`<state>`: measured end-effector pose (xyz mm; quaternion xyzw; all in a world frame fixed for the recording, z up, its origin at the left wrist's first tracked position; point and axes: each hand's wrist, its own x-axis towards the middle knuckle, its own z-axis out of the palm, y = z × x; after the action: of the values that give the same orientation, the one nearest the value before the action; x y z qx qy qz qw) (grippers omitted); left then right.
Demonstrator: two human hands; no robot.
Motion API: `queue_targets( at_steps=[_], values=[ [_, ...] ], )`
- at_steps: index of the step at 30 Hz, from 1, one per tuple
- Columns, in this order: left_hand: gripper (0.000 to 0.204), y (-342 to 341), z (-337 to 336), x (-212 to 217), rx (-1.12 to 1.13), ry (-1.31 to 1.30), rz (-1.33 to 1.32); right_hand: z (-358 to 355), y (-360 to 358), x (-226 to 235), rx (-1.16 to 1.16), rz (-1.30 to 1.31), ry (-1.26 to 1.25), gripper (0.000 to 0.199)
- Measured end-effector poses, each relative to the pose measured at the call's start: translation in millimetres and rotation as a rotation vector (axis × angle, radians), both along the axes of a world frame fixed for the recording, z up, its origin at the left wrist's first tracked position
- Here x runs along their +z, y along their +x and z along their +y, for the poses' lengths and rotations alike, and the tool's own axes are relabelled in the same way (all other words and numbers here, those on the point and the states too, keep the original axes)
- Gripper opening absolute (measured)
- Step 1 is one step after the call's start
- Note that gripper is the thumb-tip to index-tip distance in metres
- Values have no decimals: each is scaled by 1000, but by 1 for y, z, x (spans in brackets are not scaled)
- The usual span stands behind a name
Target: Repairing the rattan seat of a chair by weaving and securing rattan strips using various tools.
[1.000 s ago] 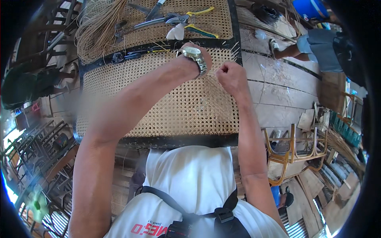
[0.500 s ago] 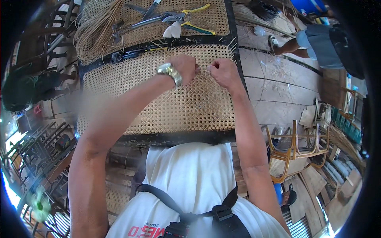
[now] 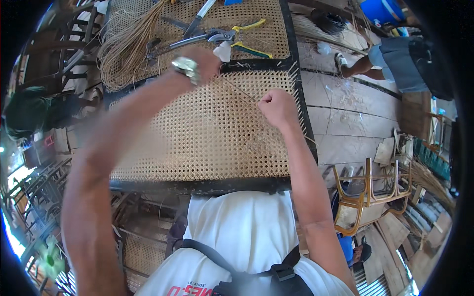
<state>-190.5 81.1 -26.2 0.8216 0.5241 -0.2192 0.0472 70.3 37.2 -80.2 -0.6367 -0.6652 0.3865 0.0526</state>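
A panel of woven cane webbing (image 3: 197, 143) in a black frame lies in front of me, with short strand ends sticking up along its right edge. Over its upper right part, a thin cane strand (image 3: 240, 91) stretches taut between my hands. My right hand (image 3: 278, 106) is closed in a fist at the strand's lower end. At the other end is my left hand (image 3: 205, 64), with a metal watch (image 3: 186, 69) on the wrist; it is blurred, its fingers curled by the panel's far frame bar. Just beyond it lie a white lump (image 3: 222, 51) and yellow-handled pruning shears (image 3: 227, 35).
A bundle of loose cane strands (image 3: 131, 47) and a knife (image 3: 200, 17) rest on the far cane panel (image 3: 271, 29). People stand at the left (image 3: 29, 113) and far right (image 3: 405, 64). A wooden chair frame (image 3: 368, 197) lies right of me.
My left hand has moved away from the right one, up and to the left, drawing out the strand between them. My right hand stays closed, slightly lower in view.
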Motion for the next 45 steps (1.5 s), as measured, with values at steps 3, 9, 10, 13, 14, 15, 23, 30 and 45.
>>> queue_targets(
  at_steps=[3, 9, 10, 13, 14, 15, 23, 30, 45],
  values=[
    [28, -25, 13, 41, -61, 70, 89, 8, -2, 7, 142, 13, -45, 17],
    [32, -9, 17, 69, -6, 173, -225, 23, -30, 7, -50, 946, -103, 23],
    [33, -7, 14, 61, 0, 125, -303, 25, -28, 14, -115, 952, -27, 18],
    [34, 9, 4, 16, 84, 11, -294, 27, -2, 11, -188, 619, 45, 19],
    [34, 21, -2, 8, 165, -137, -319, 27, 11, 1, -53, 343, 197, 20],
    [33, 28, -7, 2, 251, -283, -339, 25, 16, -8, -54, 344, 200, 20],
    [25, 68, -12, -15, 228, -396, -243, 8, 12, 4, 47, 126, 132, 19],
    [24, 92, -3, -10, 72, -392, -125, 5, 7, 8, 79, 54, 274, 17],
    [56, 58, 1, -54, 763, -881, -645, 15, -10, -14, 87, -52, 29, 24]
  ],
)
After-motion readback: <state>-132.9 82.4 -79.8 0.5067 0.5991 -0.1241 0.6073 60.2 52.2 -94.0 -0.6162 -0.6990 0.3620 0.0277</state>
